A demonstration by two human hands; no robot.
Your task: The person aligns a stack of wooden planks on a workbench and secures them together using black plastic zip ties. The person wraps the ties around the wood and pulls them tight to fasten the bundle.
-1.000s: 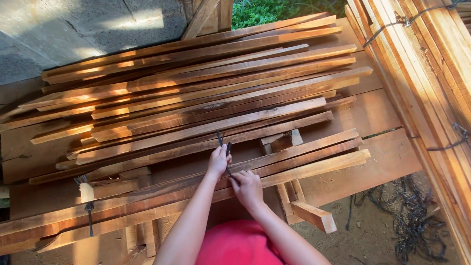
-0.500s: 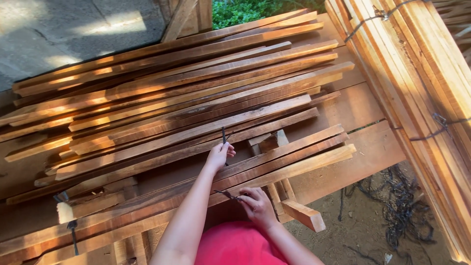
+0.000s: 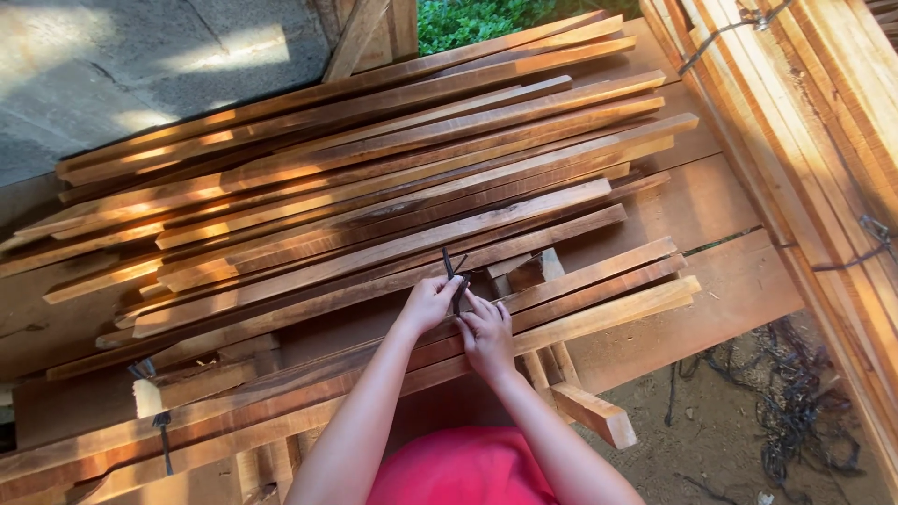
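Observation:
My left hand (image 3: 428, 304) and my right hand (image 3: 486, 334) meet over a small bundle of long wooden slats (image 3: 599, 295) that lies nearest to me. Both hands pinch a thin dark tie strip (image 3: 456, 271) whose ends stick up between my fingers. The strip runs down around the slats under my hands. A large loose pile of wooden slats (image 3: 374, 178) lies behind the bundle on a plank platform (image 3: 739, 290).
A tall stack of tied slats (image 3: 814, 122) rises on the right. Another dark tie (image 3: 161, 425) wraps the near bundle at the left. Dark strips (image 3: 795, 421) litter the dirt ground at lower right. A short wood block (image 3: 594, 414) juts out below the platform.
My right hand has come up from the near edge of the bundle to join my left hand at the tie strip. The view has shifted slightly.

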